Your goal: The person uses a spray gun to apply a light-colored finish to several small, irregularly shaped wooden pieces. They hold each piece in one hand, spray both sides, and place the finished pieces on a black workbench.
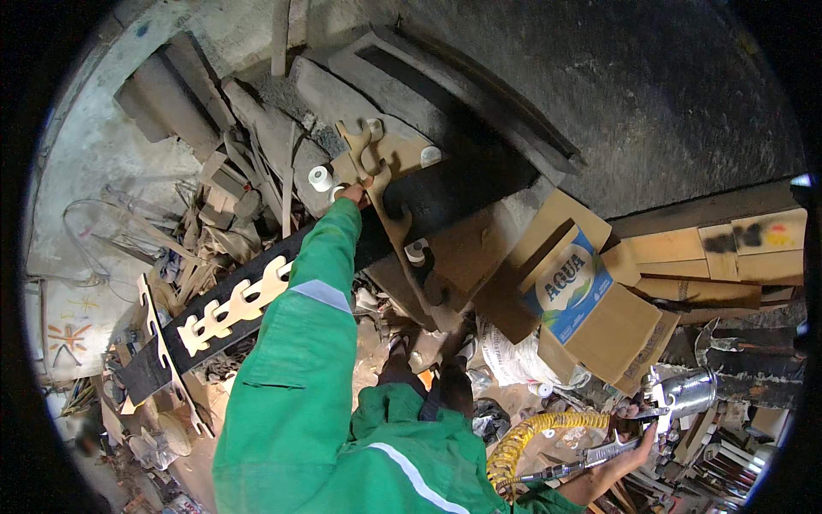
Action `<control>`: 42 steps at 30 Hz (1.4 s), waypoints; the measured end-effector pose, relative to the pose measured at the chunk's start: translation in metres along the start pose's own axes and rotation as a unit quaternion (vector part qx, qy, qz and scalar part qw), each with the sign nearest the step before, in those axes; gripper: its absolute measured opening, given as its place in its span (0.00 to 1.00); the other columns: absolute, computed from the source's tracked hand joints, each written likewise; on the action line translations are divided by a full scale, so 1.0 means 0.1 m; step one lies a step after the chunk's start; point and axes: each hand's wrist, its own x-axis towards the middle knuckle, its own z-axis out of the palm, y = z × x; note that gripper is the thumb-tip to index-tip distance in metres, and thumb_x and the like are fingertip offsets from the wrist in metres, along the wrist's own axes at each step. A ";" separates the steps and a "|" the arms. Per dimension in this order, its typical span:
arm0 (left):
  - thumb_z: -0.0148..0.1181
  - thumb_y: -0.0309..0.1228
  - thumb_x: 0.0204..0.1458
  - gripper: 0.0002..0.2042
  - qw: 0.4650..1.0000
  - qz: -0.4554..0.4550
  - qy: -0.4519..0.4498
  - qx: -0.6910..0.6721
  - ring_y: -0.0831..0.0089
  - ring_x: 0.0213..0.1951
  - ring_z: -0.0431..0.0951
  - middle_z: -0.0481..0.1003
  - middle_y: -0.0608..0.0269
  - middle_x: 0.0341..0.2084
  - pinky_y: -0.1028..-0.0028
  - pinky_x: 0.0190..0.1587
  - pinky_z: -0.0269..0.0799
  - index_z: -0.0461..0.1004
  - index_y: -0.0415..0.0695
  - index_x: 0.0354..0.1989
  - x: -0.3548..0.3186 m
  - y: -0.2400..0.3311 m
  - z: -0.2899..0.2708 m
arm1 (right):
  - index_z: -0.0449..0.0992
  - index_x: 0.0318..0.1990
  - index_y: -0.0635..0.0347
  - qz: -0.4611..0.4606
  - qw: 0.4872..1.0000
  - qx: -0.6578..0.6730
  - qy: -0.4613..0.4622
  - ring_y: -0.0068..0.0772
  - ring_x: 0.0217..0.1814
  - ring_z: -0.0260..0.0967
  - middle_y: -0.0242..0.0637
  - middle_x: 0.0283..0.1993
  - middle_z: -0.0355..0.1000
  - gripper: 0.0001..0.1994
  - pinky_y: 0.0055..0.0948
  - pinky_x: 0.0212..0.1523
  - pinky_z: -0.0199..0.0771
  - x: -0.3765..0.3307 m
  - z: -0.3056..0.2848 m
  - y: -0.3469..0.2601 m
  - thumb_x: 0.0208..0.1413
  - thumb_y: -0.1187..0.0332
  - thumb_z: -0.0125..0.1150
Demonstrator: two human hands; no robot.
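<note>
My left hand (353,195) reaches far out, its fingers closed at the edge of a long wavy-edged wooden piece (396,230). This piece lies across a dark board (462,184), and its upper end is paler than its lower end. Low on the right, my right hand (634,456) is wrapped round a spray gun (606,450) with a metal cup (690,392) at its front. A yellow coiled hose (521,437) trails from near the gun. Farther left on the board lies a pale cut-out with a wavy edge (231,310). A thin pale strip (158,330) crosses the board's left end.
White cylinders (320,178) stand around the wooden piece. An opened cardboard box (621,330) with a blue panel sits to the right. Scrap wood (231,206) is heaped at the left, and dark slabs (454,94) lean at the back wall. Debris litters the floor.
</note>
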 end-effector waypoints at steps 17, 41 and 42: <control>0.63 0.55 0.43 0.32 0.938 0.098 0.243 0.227 0.48 0.44 0.75 0.76 0.42 0.39 0.58 0.47 0.68 0.75 0.33 0.39 -1.10 0.56 -0.26 | 0.67 0.48 0.63 0.003 0.998 -0.027 -0.053 0.32 0.38 0.67 0.41 0.38 0.70 0.20 0.30 0.41 0.67 -0.25 0.23 0.12 0.62 0.54 0.46; 0.68 0.23 0.35 0.39 0.712 0.284 0.125 0.630 0.52 0.55 0.65 0.65 0.47 0.53 0.62 0.57 0.62 0.57 0.36 0.60 -3.01 -0.38 -3.75 | 0.67 0.51 0.64 0.012 0.987 -0.002 -0.160 0.32 0.40 0.68 0.41 0.42 0.71 0.22 0.31 0.41 0.70 -0.58 0.34 -0.01 0.61 0.54 0.47; 0.67 0.22 0.36 0.38 0.690 0.294 0.114 0.651 0.51 0.54 0.65 0.66 0.47 0.53 0.62 0.57 0.63 0.57 0.37 0.60 -2.98 -0.38 -3.79 | 0.67 0.51 0.65 0.028 0.985 0.011 -0.168 0.32 0.39 0.67 0.41 0.41 0.71 0.22 0.31 0.41 0.70 -0.58 0.34 -0.02 0.61 0.54 0.47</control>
